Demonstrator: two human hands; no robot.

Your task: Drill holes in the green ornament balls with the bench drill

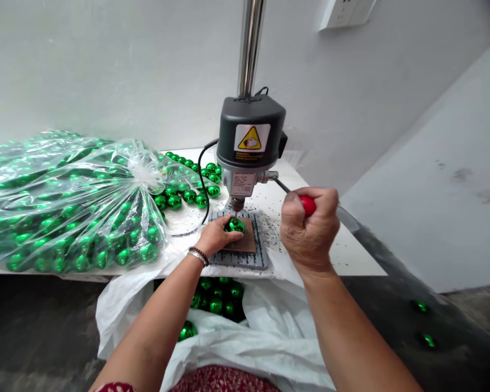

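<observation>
Under a small drill press [252, 130], my left hand [218, 235] grips a shiny green ball [236, 226] between thumb and fingers. The ball rests on a brown board [248, 239] laid over the grey drill base [258, 262]. The drill bit [236, 215] comes down to the top of the ball; whether it has gone in I cannot tell. My right hand [311, 228] is wrapped round the red knob [307, 206] at the end of the feed lever [281, 185], to the right of the drill head.
A large clear plastic bag [65, 207] of green balls fills the table's left side. Loose green balls [174, 201] lie behind it. Dark shavings [269, 226] litter the white table [363, 261]. An open white sack [269, 321] with green balls hangs below its edge. Two balls [428, 341] lie on the floor.
</observation>
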